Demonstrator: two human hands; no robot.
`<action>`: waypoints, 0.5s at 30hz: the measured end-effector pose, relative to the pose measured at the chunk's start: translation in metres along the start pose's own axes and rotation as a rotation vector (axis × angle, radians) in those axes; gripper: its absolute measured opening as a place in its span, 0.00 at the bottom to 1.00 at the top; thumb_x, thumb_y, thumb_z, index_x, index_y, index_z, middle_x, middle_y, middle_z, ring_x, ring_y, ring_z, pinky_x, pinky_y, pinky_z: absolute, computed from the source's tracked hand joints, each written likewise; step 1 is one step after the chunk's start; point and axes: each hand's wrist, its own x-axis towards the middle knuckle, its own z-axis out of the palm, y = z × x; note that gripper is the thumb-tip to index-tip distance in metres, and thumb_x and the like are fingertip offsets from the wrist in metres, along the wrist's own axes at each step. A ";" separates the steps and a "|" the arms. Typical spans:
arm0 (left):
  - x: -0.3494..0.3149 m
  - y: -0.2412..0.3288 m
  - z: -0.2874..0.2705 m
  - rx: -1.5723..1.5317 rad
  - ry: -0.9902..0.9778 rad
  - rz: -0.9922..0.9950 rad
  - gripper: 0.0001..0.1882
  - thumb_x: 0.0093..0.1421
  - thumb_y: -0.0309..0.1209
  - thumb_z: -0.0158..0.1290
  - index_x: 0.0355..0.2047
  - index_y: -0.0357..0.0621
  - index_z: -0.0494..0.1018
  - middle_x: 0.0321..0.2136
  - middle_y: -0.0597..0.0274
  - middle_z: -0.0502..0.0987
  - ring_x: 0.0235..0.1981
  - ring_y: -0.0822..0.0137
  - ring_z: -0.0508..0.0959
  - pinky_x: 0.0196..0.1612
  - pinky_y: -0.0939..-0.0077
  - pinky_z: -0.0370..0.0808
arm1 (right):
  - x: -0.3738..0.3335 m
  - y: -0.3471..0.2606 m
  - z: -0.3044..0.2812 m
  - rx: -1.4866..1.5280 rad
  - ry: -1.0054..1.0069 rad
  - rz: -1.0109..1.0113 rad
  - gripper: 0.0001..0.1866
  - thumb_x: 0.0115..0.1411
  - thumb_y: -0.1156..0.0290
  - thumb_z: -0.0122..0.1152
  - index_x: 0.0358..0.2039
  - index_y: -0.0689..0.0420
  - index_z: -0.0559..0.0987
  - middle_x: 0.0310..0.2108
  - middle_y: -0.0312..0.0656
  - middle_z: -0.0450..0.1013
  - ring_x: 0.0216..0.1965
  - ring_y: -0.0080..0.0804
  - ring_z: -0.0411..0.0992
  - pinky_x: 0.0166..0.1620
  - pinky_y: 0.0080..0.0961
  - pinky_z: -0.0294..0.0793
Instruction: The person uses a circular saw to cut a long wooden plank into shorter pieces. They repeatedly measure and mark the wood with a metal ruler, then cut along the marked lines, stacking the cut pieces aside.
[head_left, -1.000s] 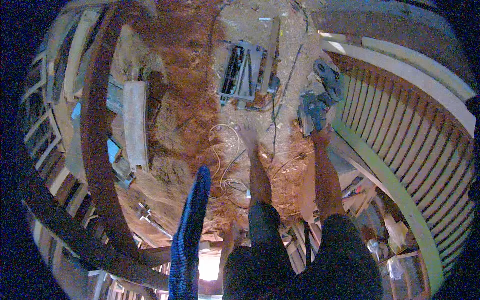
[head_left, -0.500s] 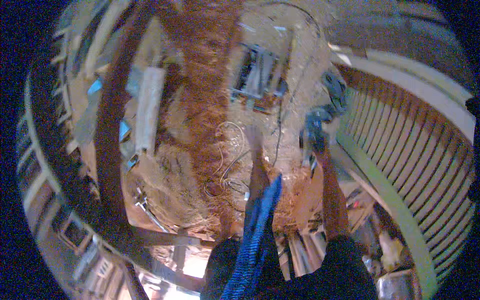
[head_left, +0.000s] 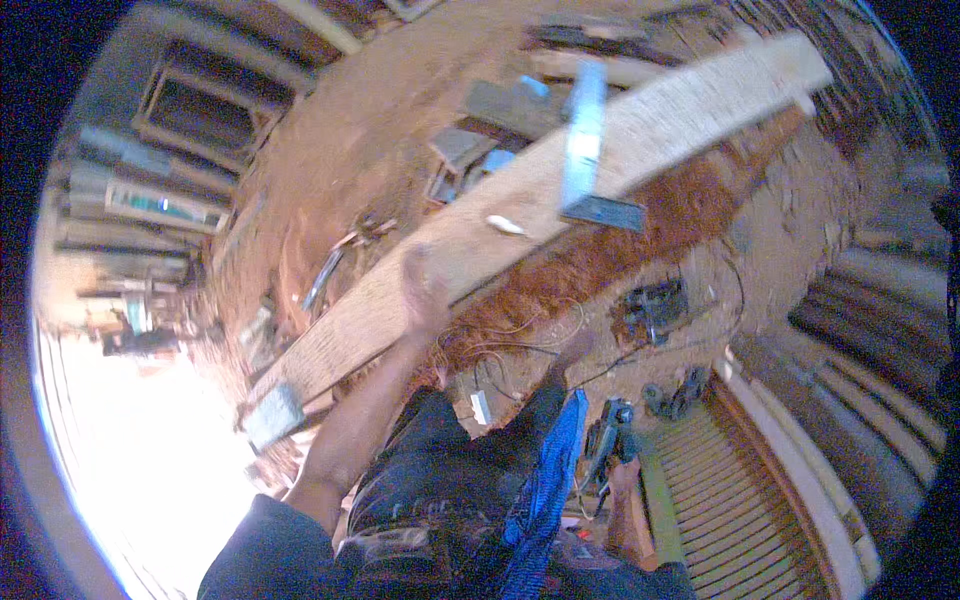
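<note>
My left hand [head_left: 427, 295] reaches out over the near edge of a long pale wooden plank [head_left: 690, 125]. Its fingers look stretched out, though motion smears them, and whether they touch the wood I cannot tell. Low at the right, my right hand [head_left: 622, 478] is closed around a dark power tool [head_left: 610, 432] held beside my leg. The tool's exact kind is blurred. An L-shaped metal piece [head_left: 585, 150] lies across the plank, and a small white object [head_left: 506, 226] rests on it. A blue mesh cloth [head_left: 550, 480] hangs down in front of me.
A slatted panel [head_left: 735, 500] with a green edge lies at the right. Cables [head_left: 520, 330] trail over the ground near my foot [head_left: 575, 352]. Past them sits a dark machine [head_left: 655, 310]. Stacked boards [head_left: 870, 350] lie far right; frames [head_left: 200, 110] stand far left.
The view has swung left, bringing the plank and my left hand into sight. My right hand, still on the power tool, now appears lower and closer to my body.
</note>
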 end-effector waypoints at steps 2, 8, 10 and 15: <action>-0.068 0.004 -0.065 0.158 -0.212 -0.092 0.28 0.65 0.39 0.53 0.60 0.34 0.65 0.60 0.40 0.67 0.66 0.45 0.63 0.68 0.56 0.58 | -0.028 -0.038 -0.006 -0.028 -0.052 -0.076 0.26 0.54 0.68 0.67 0.52 0.63 0.73 0.45 0.45 0.74 0.44 0.39 0.72 0.48 0.40 0.74; -0.269 -0.125 -0.314 0.290 -0.691 -0.213 0.28 0.62 0.46 0.55 0.57 0.44 0.71 0.50 0.46 0.78 0.51 0.48 0.79 0.57 0.56 0.73 | -0.094 -0.141 -0.001 -0.118 -0.183 -0.371 0.26 0.53 0.69 0.68 0.52 0.64 0.73 0.43 0.45 0.75 0.42 0.38 0.73 0.47 0.39 0.74; -0.330 -0.192 -0.389 0.035 -0.496 -0.524 0.28 0.61 0.49 0.55 0.55 0.45 0.72 0.48 0.47 0.79 0.48 0.51 0.80 0.54 0.55 0.74 | -0.122 -0.180 0.016 -0.127 -0.214 -0.466 0.26 0.53 0.69 0.69 0.51 0.64 0.73 0.42 0.45 0.76 0.41 0.38 0.73 0.46 0.39 0.74; -0.414 -0.283 -0.533 -0.993 0.554 -1.098 0.32 0.60 0.52 0.56 0.59 0.48 0.68 0.53 0.49 0.75 0.53 0.54 0.77 0.56 0.53 0.71 | -0.196 -0.277 0.069 -0.112 -0.330 -0.745 0.27 0.52 0.70 0.70 0.51 0.64 0.73 0.41 0.44 0.76 0.39 0.37 0.74 0.45 0.38 0.75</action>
